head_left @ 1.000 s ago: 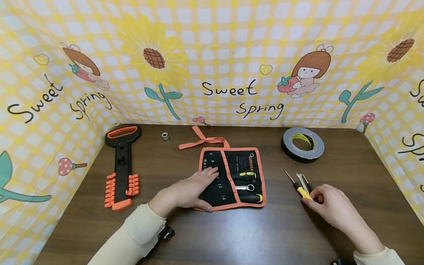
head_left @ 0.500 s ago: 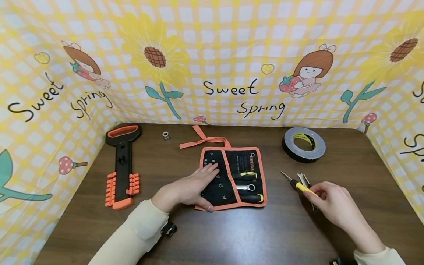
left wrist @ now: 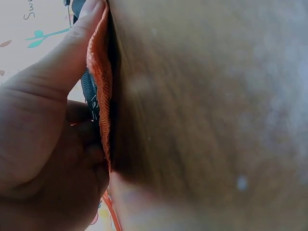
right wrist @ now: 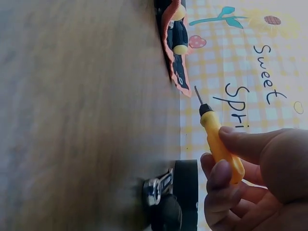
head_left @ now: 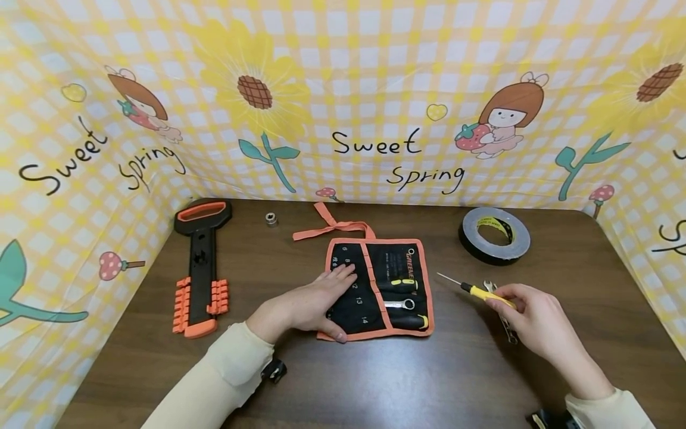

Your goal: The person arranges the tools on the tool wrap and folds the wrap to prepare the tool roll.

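Note:
My right hand [head_left: 538,319] pinches a yellow screwdriver [head_left: 485,296] between thumb and fingers, its thin shaft pointing left toward the pouch. In the right wrist view the screwdriver [right wrist: 220,144] hangs above the table. Flat on the left half of a black tool pouch [head_left: 370,313] with orange trim rests my left hand [head_left: 313,305], fingers extended. In the left wrist view the thumb lies along the pouch's orange edge [left wrist: 99,72]. The pouch's right half holds a ring wrench [head_left: 403,304] and two black-and-yellow handles [head_left: 405,283]. Partly under my right hand, a wrench [head_left: 509,331] lies on the table.
A roll of grey tape [head_left: 494,235] lies at the back right. A small metal socket [head_left: 271,219] stands at the back left. Farther left is a black holder [head_left: 202,268] with orange clips. The pouch's orange tie [head_left: 334,226] trails behind it. A patterned cloth [head_left: 348,89] surrounds the table.
My right hand has lifted the yellow screwdriver off the tools beside it and swung its tip left toward the pouch. My left hand has stayed on the pouch.

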Motion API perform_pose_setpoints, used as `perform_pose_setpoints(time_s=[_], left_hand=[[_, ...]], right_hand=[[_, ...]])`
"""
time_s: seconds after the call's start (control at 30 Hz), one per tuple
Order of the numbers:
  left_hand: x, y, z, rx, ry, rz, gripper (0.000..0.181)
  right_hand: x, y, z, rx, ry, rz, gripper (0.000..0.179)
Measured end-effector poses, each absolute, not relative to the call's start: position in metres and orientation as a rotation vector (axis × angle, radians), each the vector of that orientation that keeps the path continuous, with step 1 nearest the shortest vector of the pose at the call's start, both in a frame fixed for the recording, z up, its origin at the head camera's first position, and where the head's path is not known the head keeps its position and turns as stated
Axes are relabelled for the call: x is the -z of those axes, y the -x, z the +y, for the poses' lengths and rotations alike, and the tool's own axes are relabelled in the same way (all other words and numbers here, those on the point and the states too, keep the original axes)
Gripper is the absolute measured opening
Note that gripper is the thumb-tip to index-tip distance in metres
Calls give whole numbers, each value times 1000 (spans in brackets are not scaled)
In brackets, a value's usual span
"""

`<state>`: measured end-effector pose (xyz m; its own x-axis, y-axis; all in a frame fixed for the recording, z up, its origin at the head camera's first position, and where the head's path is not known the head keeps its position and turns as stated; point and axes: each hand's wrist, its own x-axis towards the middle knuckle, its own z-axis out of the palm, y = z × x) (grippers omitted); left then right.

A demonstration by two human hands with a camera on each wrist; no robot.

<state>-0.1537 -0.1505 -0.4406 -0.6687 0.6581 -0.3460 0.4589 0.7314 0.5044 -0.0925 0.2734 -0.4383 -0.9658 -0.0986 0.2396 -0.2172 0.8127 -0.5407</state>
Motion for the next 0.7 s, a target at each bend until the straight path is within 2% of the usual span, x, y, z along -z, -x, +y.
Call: perform_pose_setpoints(time_s=[0.7], left_hand=[[441, 153, -151, -530, -846, 2409, 118]], right_hand=[[434, 130, 239, -974, -369, -2896, 16]])
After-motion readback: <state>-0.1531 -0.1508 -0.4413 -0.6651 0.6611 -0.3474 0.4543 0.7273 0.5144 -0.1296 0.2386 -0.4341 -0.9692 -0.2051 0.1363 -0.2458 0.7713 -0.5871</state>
